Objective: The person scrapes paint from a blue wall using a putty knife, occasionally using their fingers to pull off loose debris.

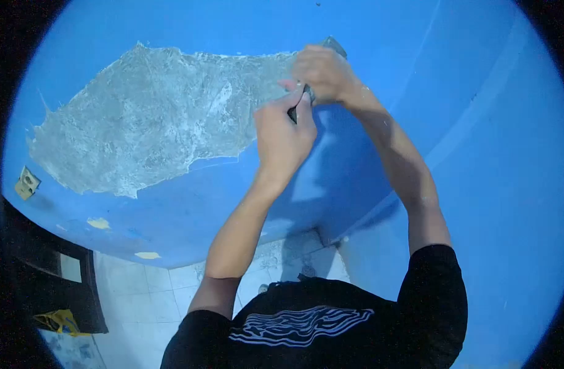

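A large grey patch (140, 117) with ragged edges and whitish smears covers part of the blue wall (190, 21). At its right end, my left hand (285, 126) is closed on a dark-handled tool (292, 114), seen between thumb and fingers. Just above and to the right, my right hand (325, 71) is closed too, slightly blurred. A grey flat blade (335, 46) shows past its far side, against the wall; the handle is hidden in the fingers. The two hands are close together.
An electrical box (27, 183) sits on the wall at the left. Pale spots (99, 223) mark the wall below the patch. White floor tiles (134, 286) lie below, beside dark furniture (48, 264) and a yellow bag (63, 321). Another blue wall (509, 203) rises at right.
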`<state>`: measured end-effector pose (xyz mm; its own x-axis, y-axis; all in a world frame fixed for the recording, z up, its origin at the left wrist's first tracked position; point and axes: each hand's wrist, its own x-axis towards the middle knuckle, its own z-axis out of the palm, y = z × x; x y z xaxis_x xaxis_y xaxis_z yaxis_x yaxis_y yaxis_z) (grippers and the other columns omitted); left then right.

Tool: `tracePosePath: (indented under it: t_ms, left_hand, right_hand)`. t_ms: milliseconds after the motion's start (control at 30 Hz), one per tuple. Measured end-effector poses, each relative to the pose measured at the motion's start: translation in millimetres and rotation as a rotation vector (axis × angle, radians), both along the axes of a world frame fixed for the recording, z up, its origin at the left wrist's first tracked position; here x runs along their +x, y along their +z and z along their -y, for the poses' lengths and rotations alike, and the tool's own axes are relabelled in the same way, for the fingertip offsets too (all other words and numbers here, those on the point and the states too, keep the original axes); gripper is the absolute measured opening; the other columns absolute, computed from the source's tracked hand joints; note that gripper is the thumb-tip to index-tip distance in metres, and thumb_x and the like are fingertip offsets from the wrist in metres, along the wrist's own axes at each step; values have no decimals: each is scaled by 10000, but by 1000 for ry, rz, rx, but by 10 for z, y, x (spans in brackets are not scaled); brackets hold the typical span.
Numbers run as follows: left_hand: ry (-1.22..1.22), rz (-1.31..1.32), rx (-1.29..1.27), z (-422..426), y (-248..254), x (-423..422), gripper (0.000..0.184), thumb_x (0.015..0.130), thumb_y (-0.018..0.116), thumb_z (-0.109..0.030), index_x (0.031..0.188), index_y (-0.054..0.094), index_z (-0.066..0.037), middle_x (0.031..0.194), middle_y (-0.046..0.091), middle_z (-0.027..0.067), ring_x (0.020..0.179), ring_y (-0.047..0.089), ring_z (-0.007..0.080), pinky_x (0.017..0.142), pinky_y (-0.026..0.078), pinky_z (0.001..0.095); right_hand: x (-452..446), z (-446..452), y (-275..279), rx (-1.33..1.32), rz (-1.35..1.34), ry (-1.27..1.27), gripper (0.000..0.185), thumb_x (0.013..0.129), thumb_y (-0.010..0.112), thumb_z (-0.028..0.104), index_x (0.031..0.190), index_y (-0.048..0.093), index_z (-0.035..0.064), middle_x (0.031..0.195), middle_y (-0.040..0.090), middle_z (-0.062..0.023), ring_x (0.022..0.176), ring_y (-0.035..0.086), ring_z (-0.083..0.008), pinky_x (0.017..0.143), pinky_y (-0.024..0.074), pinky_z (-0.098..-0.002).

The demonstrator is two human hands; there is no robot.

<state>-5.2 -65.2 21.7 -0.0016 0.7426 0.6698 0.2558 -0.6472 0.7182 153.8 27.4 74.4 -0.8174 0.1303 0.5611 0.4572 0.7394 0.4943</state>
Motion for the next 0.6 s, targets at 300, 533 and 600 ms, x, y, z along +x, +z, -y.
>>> tracePosePath:
  t_ms: [300, 533, 600]
  left_hand:
    - [-87, 31, -154, 184, -179, -556, 285, 942, 580, -106, 1170, 676, 36, 653, 594, 18, 586, 495, 59, 535, 388, 232]
    - [-93, 19, -142, 31, -153, -479, 253, 892, 595, -95, 1090, 705, 17, 567, 573, 139, 483, 484, 100, 497, 398, 301]
    - [-63, -64, -179, 38, -208, -471, 263, 888, 602, -100, 1100, 705, 17, 557, 563, 150, 480, 494, 101, 498, 402, 300]
  right_hand:
    - [-501, 99, -262, -52, -5, 115, 334, 708, 724, 320, 606, 527, 70, 612, 516, -68, 615, 514, -274, 614, 424, -381]
    - [-378, 42, -189, 6, 9, 46, 307, 674, 754, 261, 602, 523, 72, 603, 509, -61, 612, 518, -250, 612, 431, -366]
    - [-393, 2, -255, -31, -35, 122, 292, 657, 761, 248, 611, 529, 77, 611, 518, -57, 622, 529, -246, 617, 436, -367]
